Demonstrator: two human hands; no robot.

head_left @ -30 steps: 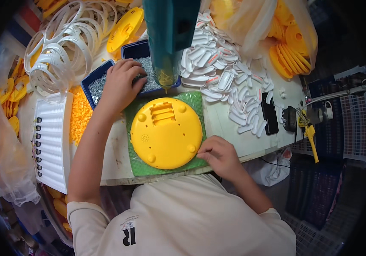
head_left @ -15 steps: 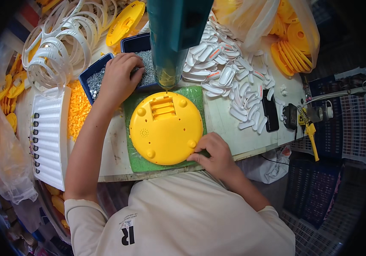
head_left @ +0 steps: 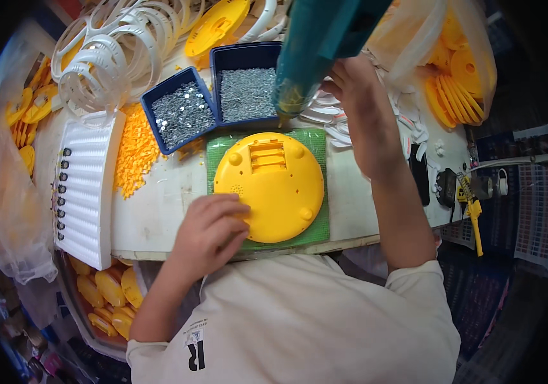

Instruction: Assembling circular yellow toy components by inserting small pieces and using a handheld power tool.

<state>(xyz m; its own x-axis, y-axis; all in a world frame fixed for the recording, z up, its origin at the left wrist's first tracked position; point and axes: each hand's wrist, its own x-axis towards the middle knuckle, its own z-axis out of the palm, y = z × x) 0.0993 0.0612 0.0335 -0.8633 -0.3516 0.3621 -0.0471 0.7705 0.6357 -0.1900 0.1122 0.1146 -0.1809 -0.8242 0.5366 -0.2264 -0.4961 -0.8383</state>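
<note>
A round yellow plastic housing (head_left: 280, 211) lies with its open battery compartment (head_left: 267, 157) up, on a green mat (head_left: 317, 144). My left hand (head_left: 207, 235) is at its lower left rim, fingers curled together with the tips over the surface. Whatever those tips may hold is too small to make out. Above the housing's far side hangs a teal power screwdriver (head_left: 309, 57), its tip close to the far rim. Beside the driver's right side is my right hand (head_left: 365, 105), blurred, fingers bent and partly hidden behind the tool.
Two blue bins (head_left: 215, 121) of small metal screws stand behind the mat. Left are loose orange pieces (head_left: 134, 157), a white ridged tray (head_left: 85, 192) and white hoops (head_left: 98, 70). White plastic pieces (head_left: 414, 128), a phone (head_left: 419, 176) and bagged yellow parts (head_left: 456, 96) lie right.
My left hand has left the screw bins and come to the housing's left rim. My right hand has gone from the housing's right rim up beside the driver, which now leans more. The view has shifted.
</note>
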